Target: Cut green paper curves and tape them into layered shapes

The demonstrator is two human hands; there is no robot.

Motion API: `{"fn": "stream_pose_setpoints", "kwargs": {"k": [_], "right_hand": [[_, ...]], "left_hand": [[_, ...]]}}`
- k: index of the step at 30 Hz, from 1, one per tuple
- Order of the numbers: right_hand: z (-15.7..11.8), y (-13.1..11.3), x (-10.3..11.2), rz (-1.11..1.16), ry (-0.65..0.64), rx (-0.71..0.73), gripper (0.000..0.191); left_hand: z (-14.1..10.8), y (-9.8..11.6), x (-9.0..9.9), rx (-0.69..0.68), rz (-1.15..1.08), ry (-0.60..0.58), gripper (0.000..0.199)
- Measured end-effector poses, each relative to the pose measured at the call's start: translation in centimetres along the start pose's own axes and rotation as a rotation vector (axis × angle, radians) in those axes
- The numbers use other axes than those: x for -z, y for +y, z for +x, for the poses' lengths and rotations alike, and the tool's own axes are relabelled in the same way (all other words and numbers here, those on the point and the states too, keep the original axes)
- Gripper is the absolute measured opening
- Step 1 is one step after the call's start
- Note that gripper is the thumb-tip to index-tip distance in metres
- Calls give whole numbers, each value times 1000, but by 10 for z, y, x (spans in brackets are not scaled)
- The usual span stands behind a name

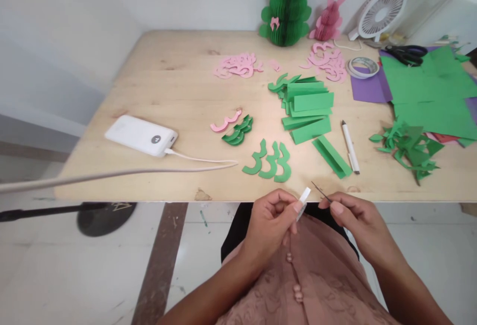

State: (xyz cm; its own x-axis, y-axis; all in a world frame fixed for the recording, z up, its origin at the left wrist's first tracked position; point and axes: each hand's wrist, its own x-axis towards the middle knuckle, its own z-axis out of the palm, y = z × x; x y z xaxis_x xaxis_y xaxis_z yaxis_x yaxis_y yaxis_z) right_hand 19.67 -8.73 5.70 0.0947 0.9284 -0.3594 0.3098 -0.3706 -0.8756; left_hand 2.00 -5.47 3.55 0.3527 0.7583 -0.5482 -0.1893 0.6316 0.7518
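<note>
At the table's front edge, my left hand (pixel 275 218) pinches a small white strip (pixel 304 195) between thumb and fingers; its lower part is hidden by the thumb. Facing it, my right hand (pixel 356 218) is closed on a thin dark pointed tool (pixel 321 192), whose tip points toward the strip without touching it. I cannot make out the tool's exact kind. Just beyond my hands lie several green wavy paper cutouts (pixel 275 166), a stacked green scalloped piece (pixel 238 130) and a pink wavy piece (pixel 225 122). A folded green paper strip (pixel 331 156) rests near a white pen (pixel 350 147).
Folded green papers (pixel 311 104) and pink scraps (pixel 238 65) lie farther back. Behind them stand a green paper rabbit (pixel 286 12), a pink one (pixel 329 19) and a fan (pixel 382 13). Tape (pixel 362 68) and scissors (pixel 406 55) are right; a power bank (pixel 139 133) with cable is left.
</note>
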Motion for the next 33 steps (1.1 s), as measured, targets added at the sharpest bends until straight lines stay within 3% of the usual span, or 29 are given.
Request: {"fn": "stream_pose_setpoints", "kwargs": {"k": [11, 33], "right_hand": [[-5, 8, -1, 32, -70, -100, 38], [-4, 10, -4, 1, -118, -44, 37]], "left_hand": [[-4, -1, -3, -31, 79, 27, 25], [-1, -2, -2, -31, 87, 1, 23]]}}
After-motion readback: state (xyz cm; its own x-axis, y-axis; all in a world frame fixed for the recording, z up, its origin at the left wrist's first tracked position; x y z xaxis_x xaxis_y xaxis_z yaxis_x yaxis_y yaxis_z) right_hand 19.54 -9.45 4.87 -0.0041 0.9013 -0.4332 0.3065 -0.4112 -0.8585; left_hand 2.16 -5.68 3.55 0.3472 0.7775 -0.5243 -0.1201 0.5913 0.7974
